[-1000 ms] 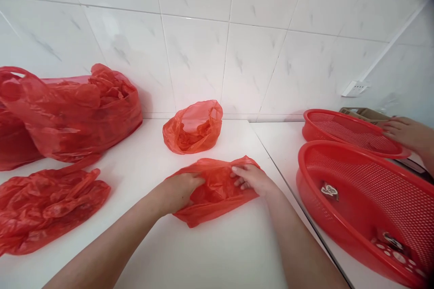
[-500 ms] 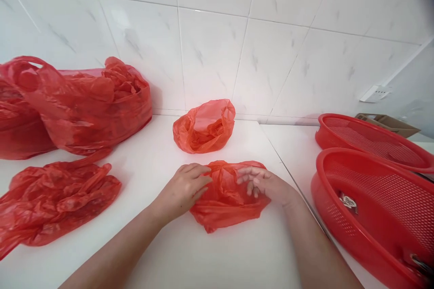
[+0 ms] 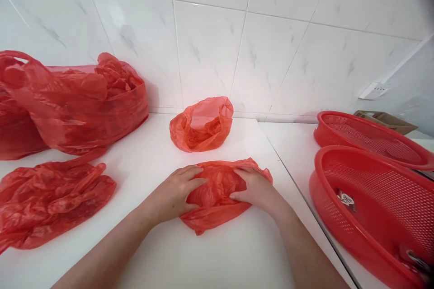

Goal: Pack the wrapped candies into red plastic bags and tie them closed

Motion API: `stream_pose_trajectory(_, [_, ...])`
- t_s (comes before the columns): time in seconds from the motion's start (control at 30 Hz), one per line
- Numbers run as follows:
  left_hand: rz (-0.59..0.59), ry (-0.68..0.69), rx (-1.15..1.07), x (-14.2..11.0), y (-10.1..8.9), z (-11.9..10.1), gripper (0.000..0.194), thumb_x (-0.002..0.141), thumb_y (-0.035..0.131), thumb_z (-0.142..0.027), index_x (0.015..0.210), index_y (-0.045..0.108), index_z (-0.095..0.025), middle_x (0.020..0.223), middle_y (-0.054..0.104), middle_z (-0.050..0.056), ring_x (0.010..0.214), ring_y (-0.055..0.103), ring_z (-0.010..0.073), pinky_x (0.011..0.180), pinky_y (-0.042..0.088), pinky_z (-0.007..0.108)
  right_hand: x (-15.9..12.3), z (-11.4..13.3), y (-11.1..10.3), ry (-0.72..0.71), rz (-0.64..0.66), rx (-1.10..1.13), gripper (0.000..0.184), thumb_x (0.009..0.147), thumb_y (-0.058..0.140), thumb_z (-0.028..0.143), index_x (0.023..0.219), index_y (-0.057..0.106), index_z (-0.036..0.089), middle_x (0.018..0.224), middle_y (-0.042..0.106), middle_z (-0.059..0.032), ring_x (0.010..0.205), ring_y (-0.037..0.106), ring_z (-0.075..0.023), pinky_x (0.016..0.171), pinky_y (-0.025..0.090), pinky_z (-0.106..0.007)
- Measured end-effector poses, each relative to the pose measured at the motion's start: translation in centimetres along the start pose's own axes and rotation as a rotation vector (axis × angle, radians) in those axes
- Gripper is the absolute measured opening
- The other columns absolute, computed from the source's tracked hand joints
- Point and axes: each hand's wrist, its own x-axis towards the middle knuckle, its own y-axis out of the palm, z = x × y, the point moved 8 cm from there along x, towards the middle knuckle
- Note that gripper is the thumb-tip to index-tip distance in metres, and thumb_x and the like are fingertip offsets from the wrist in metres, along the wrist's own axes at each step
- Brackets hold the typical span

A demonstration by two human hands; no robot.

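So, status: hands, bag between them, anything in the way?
Left hand, right hand both spread at the opening. Red bag crumpled, mouth open. Nothing visible blocking.

Front red basket (image 3: 376,221) at R, w/ small pkts (image 3: 346,199) inside. Rear basket (image 3: 366,137) nr cardbd box (image 3: 393,122). Socket (image 3: 375,90) on tiled wall (image 3: 210,45).

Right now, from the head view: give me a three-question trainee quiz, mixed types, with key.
1. True or false: the left hand and the right hand are both at the same front bag.
2. What sits behind that bag, nearer the tiled wall?
A) a glass jar
B) another open red bag
C) a metal pot
3. How many red baskets show on the right side of the view?

Key: 1. True. 2. B. 3. Two.
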Motion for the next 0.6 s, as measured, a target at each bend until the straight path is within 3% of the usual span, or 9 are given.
stream_pose_trajectory(0.13, [-0.154, 0.069, -0.009, 0.1, -2.0, -1.2, 0.023, 0.088, 0.051, -0.027, 0.108, 0.059, -0.021, 0.111, 0.063, 0.007, 0.107, 0.055, 0.0228, 0.091, 0.046, 0.041, -1.1, 1.3, -2.6, -0.004, -0.204, 0.006, 0.033, 0.080, 0.057, 0.048, 0.107, 0.062, 0.031, 0.106, 0.065, -0.0008, 0.097, 0.059, -0.0213, 0.102, 0.026, -0.051])
stream_pose_trajectory(0.23, [-0.240, 0.139, -0.112, -0.3, -3.1, -3.1, 0.035, 0.087, 0.050, -0.045, 0.107, 0.058, -0.018, 0.101, 0.065, 0.009, 0.098, 0.057, 0.0234, 0.088, 0.046, 0.041, -1.7, 2.6, -3.6, -0.036, -0.385, -0.015, 0.027, 0.087, 0.048, 0.044, 0.097, 0.065, 0.026, 0.097, 0.067, -0.0024, 0.090, 0.060, -0.0198, 0.096, 0.035, -0.048])
stream_pose_trajectory(0.33, [-0.191, 0.172, -0.142, -0.6, -2.4, -4.3, 0.054, 0.074, 0.058, -0.061, 0.107, 0.060, -0.018, 0.102, 0.064, 0.010, 0.103, 0.055, 0.0274, 0.093, 0.042, 0.045, -1.5, 4.6, -1.9, -0.232, -0.346, -0.016, 0.027, 0.085, 0.055, 0.040, 0.104, 0.064, 0.023, 0.110, 0.063, -0.0058, 0.104, 0.055, -0.0218, 0.091, 0.043, -0.040])
stream_pose_trajectory(0.47, [-0.118, 0.123, -0.077, -0.9, -0.7, -3.4, 0.046, 0.071, 0.065, -0.054, 0.104, 0.062, -0.022, 0.109, 0.063, 0.009, 0.113, 0.049, 0.0296, 0.101, 0.035, 0.050, -0.8, 5.6, 1.1, -0.330, -0.126, -0.067, 0.043, 0.078, 0.064, 0.045, 0.114, 0.062, 0.022, 0.124, 0.055, -0.0086, 0.118, 0.047, -0.0273, 0.099, 0.039, -0.044])
stream_pose_trajectory(0.53, [-0.138, 0.122, -0.065, -1.2, -0.5, -2.6, 0.052, 0.071, 0.064, -0.057, 0.109, 0.060, -0.022, 0.114, 0.060, 0.010, 0.117, 0.047, 0.0314, 0.103, 0.031, 0.052, -1.3, 6.1, 0.3, -0.354, -0.156, -0.042, 0.044, 0.081, 0.060, 0.048, 0.116, 0.061, 0.022, 0.125, 0.055, -0.0086, 0.118, 0.047, -0.0262, 0.101, 0.038, -0.044])
stream_pose_trajectory(0.6, [-0.186, 0.115, -0.077, -1.5, -0.7, -1.8, 0.055, 0.074, 0.059, -0.058, 0.117, 0.055, -0.023, 0.122, 0.056, 0.012, 0.120, 0.043, 0.0327, 0.103, 0.032, 0.053, -2.7, 6.6, -2.1, -0.368, -0.287, 0.012, 0.040, 0.085, 0.054, 0.047, 0.117, 0.059, 0.024, 0.125, 0.055, -0.0067, 0.118, 0.048, -0.0238, 0.102, 0.038, -0.043])
